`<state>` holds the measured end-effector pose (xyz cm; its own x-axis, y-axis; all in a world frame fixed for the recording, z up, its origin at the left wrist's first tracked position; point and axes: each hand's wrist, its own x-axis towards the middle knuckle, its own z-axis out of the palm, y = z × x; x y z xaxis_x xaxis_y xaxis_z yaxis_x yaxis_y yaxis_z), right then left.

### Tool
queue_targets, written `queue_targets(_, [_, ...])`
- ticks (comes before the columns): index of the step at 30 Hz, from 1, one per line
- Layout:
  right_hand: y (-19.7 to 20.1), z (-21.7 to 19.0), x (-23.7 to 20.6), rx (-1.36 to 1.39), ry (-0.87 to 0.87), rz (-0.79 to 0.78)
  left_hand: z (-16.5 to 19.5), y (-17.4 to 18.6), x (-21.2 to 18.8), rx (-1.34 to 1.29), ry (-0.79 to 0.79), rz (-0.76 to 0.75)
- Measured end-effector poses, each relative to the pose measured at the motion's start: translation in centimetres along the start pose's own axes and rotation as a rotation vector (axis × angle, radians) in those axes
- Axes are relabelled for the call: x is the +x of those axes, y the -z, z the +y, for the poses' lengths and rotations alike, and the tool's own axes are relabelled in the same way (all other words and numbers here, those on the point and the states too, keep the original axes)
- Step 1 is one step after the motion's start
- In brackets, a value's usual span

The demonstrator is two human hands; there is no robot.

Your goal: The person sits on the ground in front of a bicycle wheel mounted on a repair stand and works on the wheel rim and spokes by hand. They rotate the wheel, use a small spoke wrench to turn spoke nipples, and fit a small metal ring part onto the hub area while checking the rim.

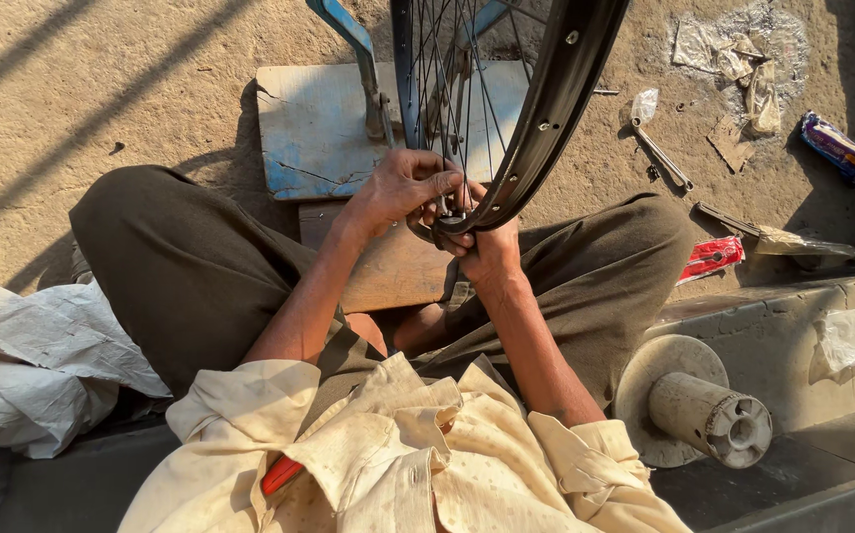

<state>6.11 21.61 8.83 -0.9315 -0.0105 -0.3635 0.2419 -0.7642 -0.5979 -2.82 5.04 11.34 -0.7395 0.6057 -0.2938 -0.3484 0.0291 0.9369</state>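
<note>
My left hand (400, 190) and right hand (487, 249) both grip the near edge of the black rim (546, 109), held upright above my knees; a wrench (661, 156) lies far right.

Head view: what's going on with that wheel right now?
A person sits on the ground with a black bicycle wheel rim standing upright between the knees. The left hand and right hand both grip the rim's lowest part, fingers working among the spokes. Behind the rim lies a blue wooden board; a metal tool and a red packet lie on the dirt to the right.
</note>
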Motion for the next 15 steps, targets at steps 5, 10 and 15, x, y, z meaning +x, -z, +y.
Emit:
queue_targets(5, [-0.3,0.1,-1.5,0.032,0.046,-0.103,1.1,1.5,-1.0,-0.219,-0.057,-0.222])
queue_targets(10, [-2.1,-1.4,-3.1,-0.077,0.010,-0.024,0.7,-1.9,0.4,0.571,-0.078,0.249])
queue_targets(15, [-3.6,-1.9,-2.7,-0.068,0.000,0.053,-0.9,-1.6,0.9,0.664,-0.207,0.320])
